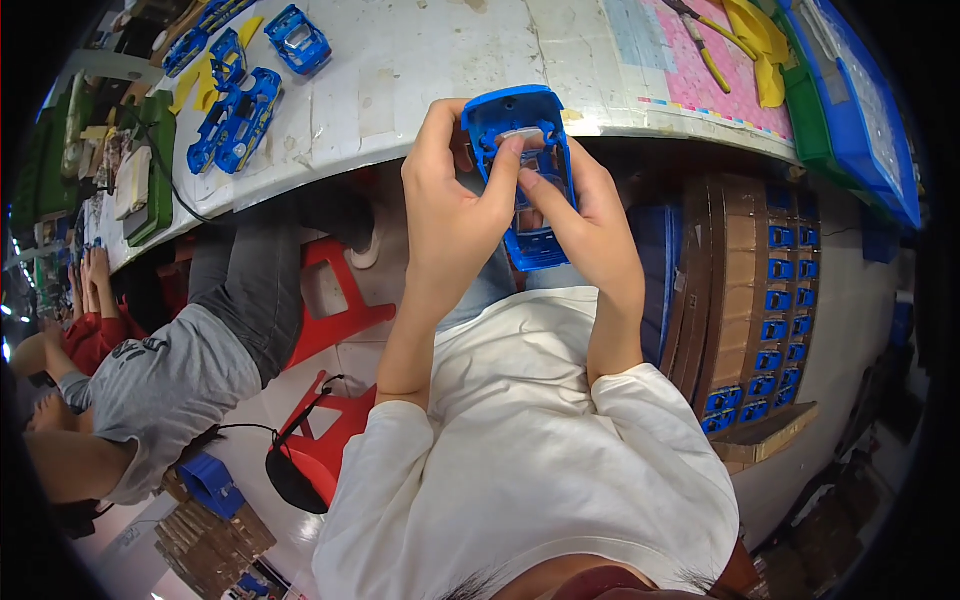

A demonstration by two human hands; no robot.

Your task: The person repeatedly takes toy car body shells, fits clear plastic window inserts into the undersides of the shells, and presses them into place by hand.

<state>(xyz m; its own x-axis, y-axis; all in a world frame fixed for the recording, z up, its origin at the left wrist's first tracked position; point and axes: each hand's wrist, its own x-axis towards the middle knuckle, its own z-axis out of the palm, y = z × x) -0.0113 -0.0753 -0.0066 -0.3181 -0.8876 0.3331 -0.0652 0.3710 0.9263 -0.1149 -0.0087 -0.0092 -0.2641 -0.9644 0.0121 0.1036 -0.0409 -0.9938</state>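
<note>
A blue plastic toy car body shell (540,255) is held up just off the table's front edge, its hollow inside turned toward me. My left hand (455,190) grips its left side, the thumb pressed inside the shell. On the other side my right hand (590,210) wraps round the edge, its thumb also pressing inward. Under both thumbs lies a clear window piece (522,140), partly hidden by them. Several more blue car shells, one of them apart from the rest (298,40), lie on the table at the far left.
The white table (420,90) spans the far side. Pliers (708,55) lie on a pink sheet at the right, beside stacked green and blue bins (850,110). A cardboard box (740,300) with several blue shells stands lower right. At left a person (180,370) sits near red stools (335,300).
</note>
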